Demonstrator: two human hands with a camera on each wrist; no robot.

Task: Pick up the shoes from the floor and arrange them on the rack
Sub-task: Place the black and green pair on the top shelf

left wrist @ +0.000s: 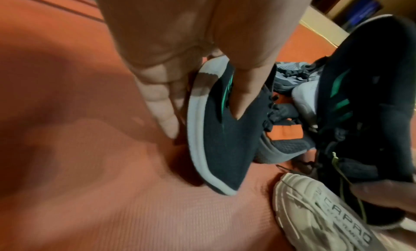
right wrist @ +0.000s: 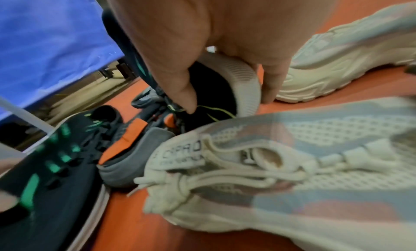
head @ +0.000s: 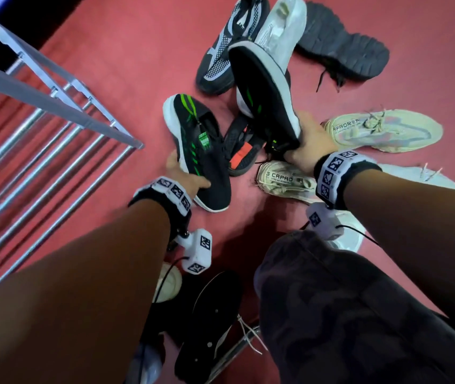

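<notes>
Two matching black shoes with green stripes and white soles are in my hands. My left hand (head: 189, 173) grips one black shoe (head: 201, 151) from the side, thumb (left wrist: 243, 94) on the upper and fingers (left wrist: 162, 103) under the sole, low over the red floor. My right hand (head: 298, 139) holds the other black shoe (head: 265, 87) by its heel (right wrist: 245, 80), thumb inside the opening. That shoe is raised toe-up with its sole facing me. The metal rack (head: 54, 112) stands to the left of both hands.
Other shoes lie around on the red floor (head: 126, 51): an orange-and-grey shoe (head: 243, 153) between my hands, two cream shoes (head: 384, 130) (head: 287, 180), a black-and-white patterned shoe (head: 220, 56), a white shoe (head: 281, 26) and an overturned black shoe (head: 342, 42). A black sandal (head: 212, 314) is by my knee.
</notes>
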